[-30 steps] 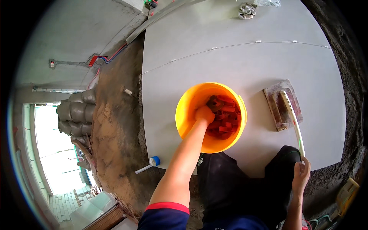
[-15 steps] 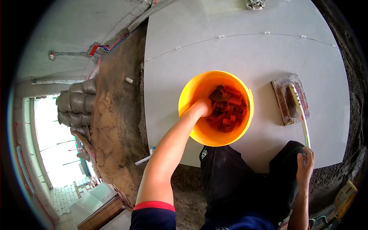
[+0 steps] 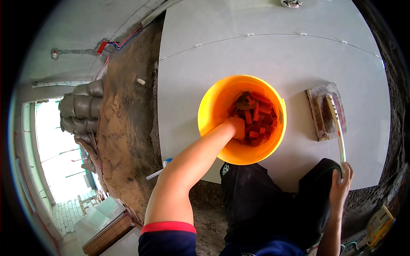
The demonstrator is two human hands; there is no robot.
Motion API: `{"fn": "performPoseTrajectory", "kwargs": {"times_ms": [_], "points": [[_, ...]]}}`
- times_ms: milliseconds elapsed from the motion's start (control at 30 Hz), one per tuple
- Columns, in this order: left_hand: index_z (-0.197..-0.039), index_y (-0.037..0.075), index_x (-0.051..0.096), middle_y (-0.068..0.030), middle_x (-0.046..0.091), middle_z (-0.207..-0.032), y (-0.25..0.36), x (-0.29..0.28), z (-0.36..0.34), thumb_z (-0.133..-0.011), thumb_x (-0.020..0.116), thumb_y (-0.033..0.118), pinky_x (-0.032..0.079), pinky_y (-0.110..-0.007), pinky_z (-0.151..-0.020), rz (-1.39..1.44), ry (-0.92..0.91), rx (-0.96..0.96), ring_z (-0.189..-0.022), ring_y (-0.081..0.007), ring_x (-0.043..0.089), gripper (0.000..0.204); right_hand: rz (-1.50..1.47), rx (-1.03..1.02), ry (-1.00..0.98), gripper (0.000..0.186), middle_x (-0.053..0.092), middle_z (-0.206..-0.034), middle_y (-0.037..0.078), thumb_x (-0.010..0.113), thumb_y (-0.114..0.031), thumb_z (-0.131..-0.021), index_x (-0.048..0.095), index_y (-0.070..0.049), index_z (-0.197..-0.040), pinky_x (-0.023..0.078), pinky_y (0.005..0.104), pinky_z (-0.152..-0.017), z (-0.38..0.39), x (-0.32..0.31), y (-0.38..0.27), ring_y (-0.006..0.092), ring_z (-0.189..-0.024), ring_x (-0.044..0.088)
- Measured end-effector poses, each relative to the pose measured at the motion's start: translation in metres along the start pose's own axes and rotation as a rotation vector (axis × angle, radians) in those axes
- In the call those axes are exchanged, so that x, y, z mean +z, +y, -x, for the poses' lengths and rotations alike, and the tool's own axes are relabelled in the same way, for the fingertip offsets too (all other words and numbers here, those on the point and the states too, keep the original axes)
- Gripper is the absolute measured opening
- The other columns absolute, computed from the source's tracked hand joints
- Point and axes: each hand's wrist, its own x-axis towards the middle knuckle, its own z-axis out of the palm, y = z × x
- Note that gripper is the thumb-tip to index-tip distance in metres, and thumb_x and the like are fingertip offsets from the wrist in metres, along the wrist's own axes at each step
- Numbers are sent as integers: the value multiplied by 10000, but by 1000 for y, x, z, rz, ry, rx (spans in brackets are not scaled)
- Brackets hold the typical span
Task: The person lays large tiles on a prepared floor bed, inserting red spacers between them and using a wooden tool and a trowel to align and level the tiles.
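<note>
My left hand (image 3: 235,127) reaches down into a yellow bucket (image 3: 205,115) that stands on a large grey tile. Inside are many small red plastic wedges (image 3: 256,135) and a round brownish piece (image 3: 244,102). The fingers are sunk among the wedges, so their grip is hidden. By my right knee, my right hand (image 3: 341,181) is closed round the near end of a long, curved white tool (image 3: 338,132) with dark dots along its far part. That far part passes over a dirty rectangular hand float (image 3: 318,115) lying on the tile.
Small white clips (image 3: 250,34) line the joint between the grey tiles (image 3: 188,94). Sandy ground (image 3: 124,136) runs along the left, with stacked grey sacks (image 3: 83,106) beyond. A blue-and-white tape measure (image 3: 166,162) lies at the tile's left edge. A yellow tool (image 3: 381,224) sits at lower right.
My left hand has shifted rightward and a little nearer in the bucket, deeper among the wedges. My right hand still holds the white tool. The whole view has shifted slightly.
</note>
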Motion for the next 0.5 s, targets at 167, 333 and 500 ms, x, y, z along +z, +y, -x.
{"fn": "performPoseTrajectory", "kwargs": {"times_ms": [167, 333, 500], "points": [[-1118, 56, 735, -174, 697, -1173, -23, -26, 12, -597, 838, 401, 524, -385, -928, 72, -78, 200, -1077, -308, 660, 633, 317, 168, 37, 548, 551, -1306, 207, 617, -289, -974, 443, -51, -1436, 453, 488, -1012, -31, 4, 28, 414, -1227, 529], [-1109, 73, 745, -144, 712, -1150, -62, -44, 53, -664, 813, 341, 533, -398, -913, -43, -123, 66, -1049, -320, 666, 524, 254, -24, 1, 413, 647, -1039, 211, 603, -129, -966, 555, -51, -1368, 509, 431, -798, -71, 22, 50, 358, -899, 650], [-1076, 72, 747, -159, 715, -1118, -72, -91, 117, -742, 793, 264, 528, -410, -869, -19, -153, -264, -1012, -329, 671, 388, 109, -136, -63, 476, 646, -1078, 244, 635, -80, -906, 535, 9, -1363, 522, 440, -834, -91, 44, -3, 415, -969, 645]]}}
